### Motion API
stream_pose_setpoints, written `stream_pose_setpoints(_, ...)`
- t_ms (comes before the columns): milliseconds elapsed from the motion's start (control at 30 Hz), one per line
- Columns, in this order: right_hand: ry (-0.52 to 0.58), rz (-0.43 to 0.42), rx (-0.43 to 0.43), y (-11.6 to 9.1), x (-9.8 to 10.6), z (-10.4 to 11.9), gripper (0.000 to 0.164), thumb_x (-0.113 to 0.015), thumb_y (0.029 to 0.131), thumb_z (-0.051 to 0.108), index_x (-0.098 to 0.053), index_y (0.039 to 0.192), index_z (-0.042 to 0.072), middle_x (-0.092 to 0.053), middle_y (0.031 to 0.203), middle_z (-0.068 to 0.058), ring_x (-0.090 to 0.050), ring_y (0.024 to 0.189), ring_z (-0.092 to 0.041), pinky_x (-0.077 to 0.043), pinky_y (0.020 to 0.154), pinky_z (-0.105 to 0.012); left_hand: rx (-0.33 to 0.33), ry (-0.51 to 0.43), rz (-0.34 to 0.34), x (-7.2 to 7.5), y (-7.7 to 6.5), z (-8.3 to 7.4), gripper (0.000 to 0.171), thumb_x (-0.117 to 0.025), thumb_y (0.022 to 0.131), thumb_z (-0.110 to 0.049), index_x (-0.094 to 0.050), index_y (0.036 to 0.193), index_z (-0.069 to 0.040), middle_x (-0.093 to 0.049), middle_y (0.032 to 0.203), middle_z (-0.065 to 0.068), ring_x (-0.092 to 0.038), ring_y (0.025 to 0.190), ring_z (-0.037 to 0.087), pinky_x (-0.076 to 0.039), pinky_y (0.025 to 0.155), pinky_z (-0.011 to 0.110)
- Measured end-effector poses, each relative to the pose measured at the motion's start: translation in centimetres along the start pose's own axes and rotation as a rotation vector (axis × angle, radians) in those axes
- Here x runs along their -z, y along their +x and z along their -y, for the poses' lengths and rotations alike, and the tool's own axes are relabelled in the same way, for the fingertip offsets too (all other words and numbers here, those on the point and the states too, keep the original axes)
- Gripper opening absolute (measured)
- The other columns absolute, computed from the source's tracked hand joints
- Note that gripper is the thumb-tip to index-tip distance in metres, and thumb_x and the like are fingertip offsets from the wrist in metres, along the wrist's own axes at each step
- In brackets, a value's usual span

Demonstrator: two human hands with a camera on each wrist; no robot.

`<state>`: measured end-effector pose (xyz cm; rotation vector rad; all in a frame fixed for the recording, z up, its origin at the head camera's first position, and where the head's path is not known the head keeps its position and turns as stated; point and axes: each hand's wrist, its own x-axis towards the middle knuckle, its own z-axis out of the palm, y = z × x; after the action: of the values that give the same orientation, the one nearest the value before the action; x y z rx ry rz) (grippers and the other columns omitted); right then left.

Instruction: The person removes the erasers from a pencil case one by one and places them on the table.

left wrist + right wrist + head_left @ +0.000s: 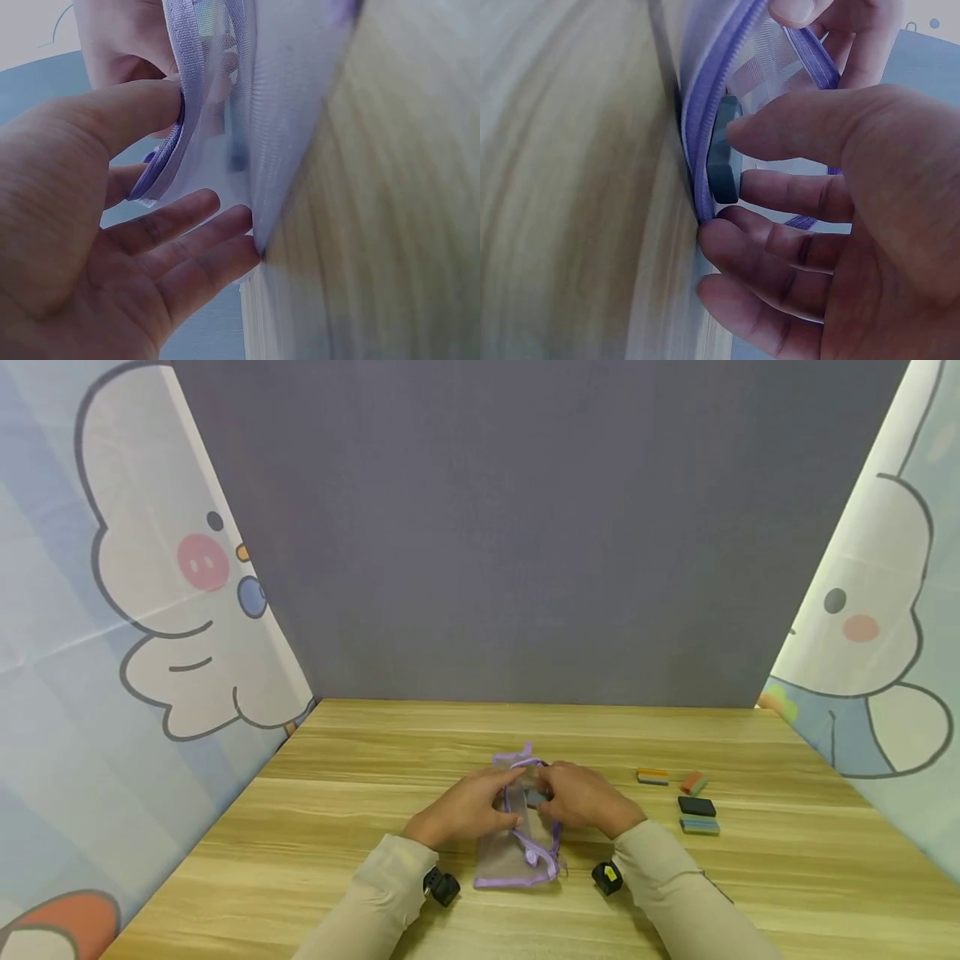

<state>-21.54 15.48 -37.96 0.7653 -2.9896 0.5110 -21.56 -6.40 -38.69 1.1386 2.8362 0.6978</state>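
Observation:
A see-through mesh zipper bag [498,857] with purple trim lies on the wooden table, its mouth held apart. My left hand [467,808] pinches the purple zipper edge [187,97] between thumb and index finger; its other fingers reach along the mesh below. Inside the mouth, my right hand [588,797] holds a small dark grey block [724,154] with thumb and index fingertips. The remaining right fingers curl beside the zipper [705,127]. Part of the block is hidden by the bag's edge and the fingers.
To the right lie several small blocks: an orange and grey one [652,776], a reddish-orange and grey one [693,783], a black one [697,807] and a blue and grey one [699,827]. A dark grey panel [480,543] stands behind the table [375,752].

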Motion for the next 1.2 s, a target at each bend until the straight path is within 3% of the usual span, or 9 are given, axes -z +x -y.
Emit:
stream_pose_setpoints(133, -0.004, 0.001, -0.001, -0.08, 0.07, -0.01, 0.017, -0.079, 0.083, 0.017, -0.062, 0.085, 0.016, -0.054, 0.078, 0.005, -0.05, 0.07, -0.013, -0.046, 0.064, -0.036, -0.002, 0.005, 0.001, 0.0, 0.02, -0.05, 0.078, -0.078, 0.088, -0.027, -0.04, 0.155, -0.014, -0.055, 0.14, 0.005, -0.053, 0.108, 0.012, -0.046, 0.092, 0.03)
stream_pose_setpoints(233, -0.001, -0.006, 0.0, -0.14, 0.12, 0.04, 0.018, -0.08, 0.082, 0.017, -0.062, 0.085, 0.016, -0.054, 0.078, 0.005, -0.05, 0.07, -0.013, -0.046, 0.063, -0.036, 0.01, 0.0, 0.001, 0.0, 0.01, -0.09, 0.079, -0.078, 0.088, -0.027, -0.039, 0.155, -0.015, -0.055, 0.141, 0.005, -0.053, 0.116, 0.013, -0.045, 0.097, 0.031)
stream_pose_setpoints(367, 0.002, -0.01, 0.002, -0.03, 0.12, 0.13, 0.018, -0.081, 0.081, 0.017, -0.067, 0.092, 0.013, -0.061, 0.084, 0.003, -0.056, 0.074, -0.014, -0.049, 0.067, -0.038, 0.024, -0.001, 0.0, -0.02, 0.02, -0.12, 0.079, -0.078, 0.088, -0.028, -0.039, 0.155, -0.015, -0.054, 0.143, 0.006, -0.051, 0.126, 0.016, -0.043, 0.104, 0.035)
stream_pose_setpoints(500, -0.018, -0.006, 0.008, 0.13, -0.02, 0.12, 0.024, -0.081, 0.081, 0.017, -0.071, 0.102, 0.012, -0.064, 0.089, 0.003, -0.06, 0.079, -0.014, -0.051, 0.07, -0.039, 0.032, -0.001, 0.005, 0.04, -0.01, -0.21, 0.079, -0.078, 0.089, -0.029, -0.039, 0.155, -0.014, -0.054, 0.143, 0.007, -0.051, 0.125, 0.016, -0.044, 0.102, 0.035)
stream_pose_setpoints(633, -0.036, -0.015, 0.018, 0.11, -0.14, 0.1, 0.026, -0.081, 0.08, 0.017, -0.071, 0.103, 0.013, -0.064, 0.088, 0.004, -0.06, 0.079, -0.015, -0.051, 0.069, -0.039, 0.038, -0.009, 0.007, 0.04, 0.01, -0.24, 0.079, -0.077, 0.089, -0.029, -0.038, 0.156, -0.014, -0.053, 0.143, 0.007, -0.052, 0.119, 0.014, -0.045, 0.098, 0.034)
stream_pose_setpoints(867, -0.046, -0.017, 0.017, -0.09, -0.29, 0.07, 0.026, -0.08, 0.08, 0.016, -0.071, 0.105, 0.013, -0.063, 0.087, 0.005, -0.059, 0.078, -0.013, -0.05, 0.068, -0.037, 0.031, -0.019, 0.014, 0.07, 0.04, -0.41, 0.078, -0.077, 0.089, -0.029, -0.038, 0.156, -0.014, -0.05, 0.148, 0.007, -0.049, 0.131, 0.019, -0.042, 0.105, 0.037)
stream_pose_setpoints(1200, -0.043, -0.016, 0.066, -0.32, -0.05, 0.22, 0.031, -0.079, 0.079, 0.018, -0.07, 0.107, 0.012, -0.064, 0.088, 0.003, -0.055, 0.073, -0.013, -0.048, 0.066, -0.037, 0.046, -0.019, 0.013, 0.18, -0.09, -0.37, 0.079, -0.077, 0.09, -0.029, -0.038, 0.156, -0.012, -0.049, 0.148, 0.009, -0.048, 0.131, 0.02, -0.043, 0.104, 0.038)
